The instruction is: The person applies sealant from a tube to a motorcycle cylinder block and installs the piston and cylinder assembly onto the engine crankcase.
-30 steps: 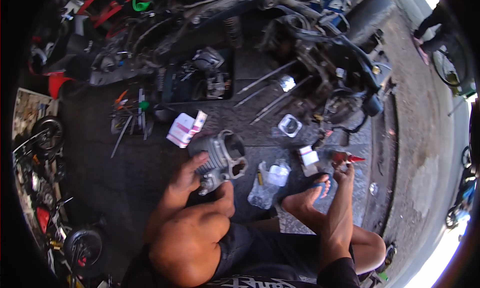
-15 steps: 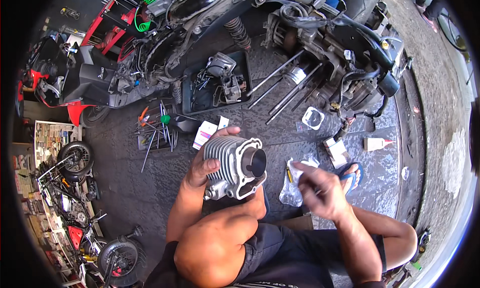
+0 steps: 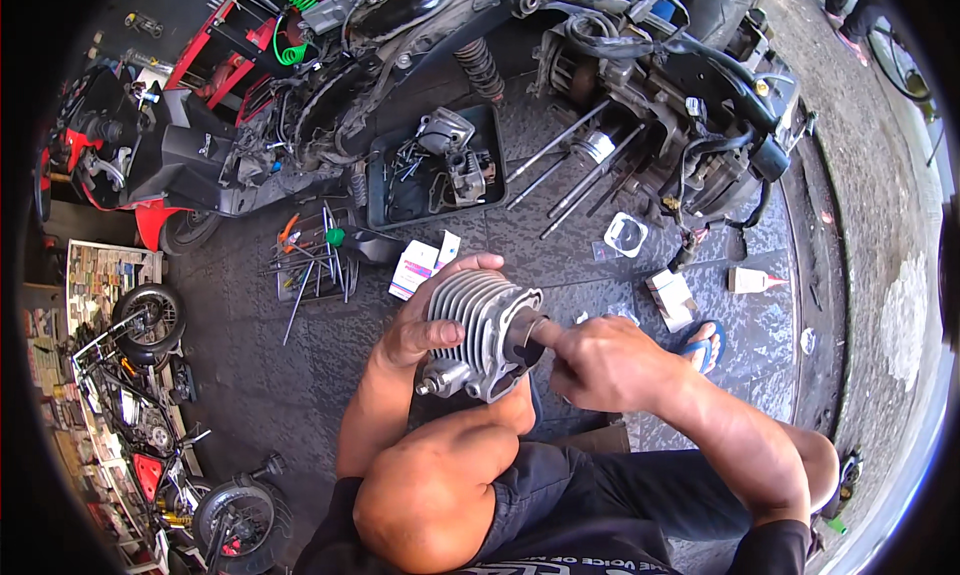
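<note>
A finned metal engine cylinder (image 3: 465,320) is held above my raised knee, its open bore turned to the right. My left hand (image 3: 420,325) wraps its finned side, with the thumb across the near fins and fingers over the top. At the bore's mouth is my right hand (image 3: 610,365), one finger reaching into the opening and touching the rim or the inside wall. Its other fingers are curled under, and the palm is hidden, so whether anything lies in it does not show.
Ahead sit a dark tray (image 3: 375,200) of metal parts and an engine (image 3: 690,145) with long studs and a piston (image 3: 592,150). Nearer lie white boxes (image 3: 672,300), a gasket (image 3: 626,235), a small bottle (image 3: 755,281) and a tool rack (image 3: 320,265). Motorcycle frames stand around.
My right hand has moved left and up from beside the cylinder, and a finger now enters the bore. The cylinder has shifted slightly right and tilted in my left hand.
</note>
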{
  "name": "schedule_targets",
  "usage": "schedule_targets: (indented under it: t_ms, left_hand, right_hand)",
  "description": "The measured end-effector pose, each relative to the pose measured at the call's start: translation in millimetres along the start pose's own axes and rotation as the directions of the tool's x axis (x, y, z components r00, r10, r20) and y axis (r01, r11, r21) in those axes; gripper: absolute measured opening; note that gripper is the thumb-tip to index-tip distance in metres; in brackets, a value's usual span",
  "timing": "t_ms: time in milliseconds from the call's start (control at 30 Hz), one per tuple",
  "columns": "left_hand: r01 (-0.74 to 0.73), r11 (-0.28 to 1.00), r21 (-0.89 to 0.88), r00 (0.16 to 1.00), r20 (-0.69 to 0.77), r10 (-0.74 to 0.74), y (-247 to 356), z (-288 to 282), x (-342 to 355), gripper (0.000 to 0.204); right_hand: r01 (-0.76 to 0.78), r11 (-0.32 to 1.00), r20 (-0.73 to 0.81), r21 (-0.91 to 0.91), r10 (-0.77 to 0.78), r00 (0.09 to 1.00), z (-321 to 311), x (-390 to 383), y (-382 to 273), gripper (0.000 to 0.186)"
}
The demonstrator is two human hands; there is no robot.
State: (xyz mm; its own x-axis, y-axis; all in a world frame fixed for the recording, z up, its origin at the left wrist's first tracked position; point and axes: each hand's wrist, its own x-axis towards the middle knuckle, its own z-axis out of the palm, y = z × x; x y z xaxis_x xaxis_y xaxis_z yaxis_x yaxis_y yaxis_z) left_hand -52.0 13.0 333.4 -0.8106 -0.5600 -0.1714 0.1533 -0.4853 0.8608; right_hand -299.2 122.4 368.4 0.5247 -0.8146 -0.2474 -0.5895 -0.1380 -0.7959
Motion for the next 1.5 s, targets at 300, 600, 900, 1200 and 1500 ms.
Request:
schedule_targets:
  t_ms: [300,600,900,1200,1500]
  left_hand:
    - [-0.038,0.999,0.001,0.995,-0.092,0.038,-3,13,8,0.096]
    - [-0.087,0.996,0.029,0.982,-0.169,0.090,-14,10,1,0.096]
    - [-0.098,0.988,-0.122,0.967,-0.244,0.066,-36,4,-5,0.094]
    - [-0.121,0.977,-0.176,0.964,-0.257,0.073,-41,-10,-9,0.092]
    - [-0.135,0.970,-0.202,0.958,-0.277,0.076,-46,-16,-10,0.090]
  right_hand:
    - [-0.092,0.779,0.158,0.621,-0.009,0.987,9,-19,10,0.077]
    - [-0.054,0.405,-0.018,0.913,0.172,0.985,-4,-28,22,0.065]
    - [-0.501,0.836,-0.563,-0.224,0.309,0.767,-80,35,37,0.087]
    - [-0.556,0.760,-0.522,-0.337,0.340,0.782,-102,56,37,0.079]
    - [-0.350,0.930,-0.618,0.110,0.340,0.709,-83,34,29,0.079]
